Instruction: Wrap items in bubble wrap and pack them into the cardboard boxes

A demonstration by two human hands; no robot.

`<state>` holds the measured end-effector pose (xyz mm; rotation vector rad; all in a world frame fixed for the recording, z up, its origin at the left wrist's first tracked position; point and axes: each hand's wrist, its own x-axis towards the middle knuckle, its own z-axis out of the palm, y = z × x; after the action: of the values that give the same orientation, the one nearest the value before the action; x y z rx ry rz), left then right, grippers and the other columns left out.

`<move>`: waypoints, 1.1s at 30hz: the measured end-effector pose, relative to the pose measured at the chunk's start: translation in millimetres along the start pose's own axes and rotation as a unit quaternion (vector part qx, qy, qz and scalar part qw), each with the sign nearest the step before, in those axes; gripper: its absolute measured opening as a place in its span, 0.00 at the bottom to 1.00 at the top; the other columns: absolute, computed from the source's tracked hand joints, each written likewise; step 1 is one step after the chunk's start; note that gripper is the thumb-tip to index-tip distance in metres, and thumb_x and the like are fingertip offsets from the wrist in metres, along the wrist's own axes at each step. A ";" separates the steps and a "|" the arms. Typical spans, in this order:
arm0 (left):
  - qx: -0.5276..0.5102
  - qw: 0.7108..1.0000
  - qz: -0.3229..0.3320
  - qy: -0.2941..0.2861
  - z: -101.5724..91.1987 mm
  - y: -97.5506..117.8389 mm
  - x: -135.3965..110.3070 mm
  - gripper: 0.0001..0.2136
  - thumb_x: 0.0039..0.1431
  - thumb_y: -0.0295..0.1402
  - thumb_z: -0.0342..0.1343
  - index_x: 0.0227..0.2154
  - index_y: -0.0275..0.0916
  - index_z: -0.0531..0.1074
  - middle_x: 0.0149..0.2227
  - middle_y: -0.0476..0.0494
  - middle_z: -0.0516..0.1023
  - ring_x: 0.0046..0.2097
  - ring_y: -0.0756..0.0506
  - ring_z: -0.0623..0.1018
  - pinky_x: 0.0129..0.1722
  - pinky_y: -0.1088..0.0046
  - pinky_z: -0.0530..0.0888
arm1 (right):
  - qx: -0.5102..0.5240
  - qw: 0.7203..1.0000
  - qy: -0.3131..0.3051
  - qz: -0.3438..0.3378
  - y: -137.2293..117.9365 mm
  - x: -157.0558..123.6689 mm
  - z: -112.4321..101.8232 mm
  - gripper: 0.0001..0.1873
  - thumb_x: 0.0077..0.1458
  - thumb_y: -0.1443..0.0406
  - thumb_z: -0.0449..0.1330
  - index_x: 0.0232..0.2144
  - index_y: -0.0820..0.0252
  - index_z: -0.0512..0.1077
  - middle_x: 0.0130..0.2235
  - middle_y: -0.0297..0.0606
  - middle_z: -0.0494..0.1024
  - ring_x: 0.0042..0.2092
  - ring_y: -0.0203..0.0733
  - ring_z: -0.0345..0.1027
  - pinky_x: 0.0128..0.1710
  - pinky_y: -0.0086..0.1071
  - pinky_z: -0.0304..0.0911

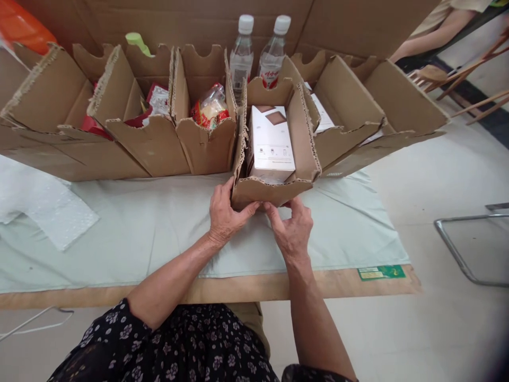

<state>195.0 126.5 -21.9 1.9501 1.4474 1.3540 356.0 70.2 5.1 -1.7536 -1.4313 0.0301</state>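
Note:
A row of open cardboard compartments stands on a table with a pale green cloth (139,228). My left hand (225,212) and my right hand (292,225) both grip the lower front edge of one cardboard compartment (274,191), fingers curled around it. Inside it lies a white box (270,140) with small printed marks. The compartment to its left holds a clear packet of red and yellow snacks (210,109). Two clear water bottles (242,53) with white caps stand behind the compartments.
Further left compartments hold red packets (157,101) and a green-capped item (137,42). White foam sheet (47,204) lies on the cloth at left. Another person's arm (433,32) shows at upper right, near wooden chair parts. A metal frame (457,249) stands on the floor at right.

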 end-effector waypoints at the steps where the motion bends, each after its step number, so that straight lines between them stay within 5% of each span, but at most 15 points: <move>1: 0.008 1.000 0.007 -0.004 -1.0 -0.6 -0.3 0.30 0.57 0.54 0.67 0.54 0.38 0.70 0.43 0.40 0.76 0.46 0.39 0.78 0.44 0.63 0.74 | -0.002 1.000 0.000 -0.003 0.3 -0.7 0.8 0.18 0.63 0.47 0.60 0.37 0.55 0.71 0.33 0.35 0.80 0.37 0.45 0.73 0.45 0.40 0.62; 6: 0.027 0.998 0.045 -0.024 -6.3 -3.3 -2.9 0.24 0.60 0.46 0.64 0.54 0.39 0.70 0.43 0.41 0.75 0.46 0.39 0.77 0.43 0.63 0.73 | 0.005 1.000 0.010 -0.026 1.2 -4.8 0.4 0.15 0.66 0.50 0.57 0.37 0.55 0.70 0.34 0.35 0.80 0.37 0.44 0.73 0.45 0.40 0.62; 11: 0.022 0.998 0.049 -0.016 -4.8 -3.0 -3.1 0.28 0.55 0.50 0.68 0.52 0.39 0.69 0.44 0.40 0.74 0.47 0.38 0.77 0.44 0.61 0.73 | 0.014 0.999 -0.001 -0.031 0.4 -7.1 1.1 0.18 0.63 0.48 0.60 0.42 0.54 0.69 0.38 0.37 0.80 0.39 0.46 0.72 0.45 0.40 0.63; 18: 0.014 0.998 0.053 -0.010 -2.9 -5.6 -3.5 0.19 0.61 0.47 0.63 0.46 0.39 0.70 0.41 0.41 0.74 0.44 0.39 0.76 0.43 0.62 0.73 | -0.008 1.000 0.008 -0.018 7.0 -7.3 7.0 0.15 0.66 0.50 0.56 0.37 0.54 0.69 0.34 0.36 0.79 0.37 0.45 0.72 0.44 0.40 0.62; 24: -0.005 0.999 0.021 -0.024 -6.5 -1.3 -0.5 0.28 0.56 0.53 0.67 0.50 0.39 0.70 0.43 0.42 0.74 0.47 0.39 0.77 0.46 0.63 0.73 | 0.011 1.000 0.012 -0.005 0.8 -7.5 6.2 0.20 0.62 0.45 0.60 0.37 0.54 0.69 0.34 0.35 0.78 0.37 0.45 0.71 0.44 0.40 0.61; 33: 0.033 0.999 0.029 -0.020 -1.2 -3.3 0.3 0.25 0.63 0.53 0.61 0.52 0.38 0.71 0.40 0.41 0.75 0.44 0.38 0.77 0.44 0.63 0.71 | -0.026 0.999 0.015 0.016 0.6 -4.1 14.0 0.19 0.65 0.47 0.57 0.33 0.54 0.69 0.31 0.37 0.78 0.35 0.46 0.69 0.45 0.41 0.60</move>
<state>192.2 127.9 -23.7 2.0621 1.4451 1.3003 348.0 75.0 -6.1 -1.8117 -1.3944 -0.0155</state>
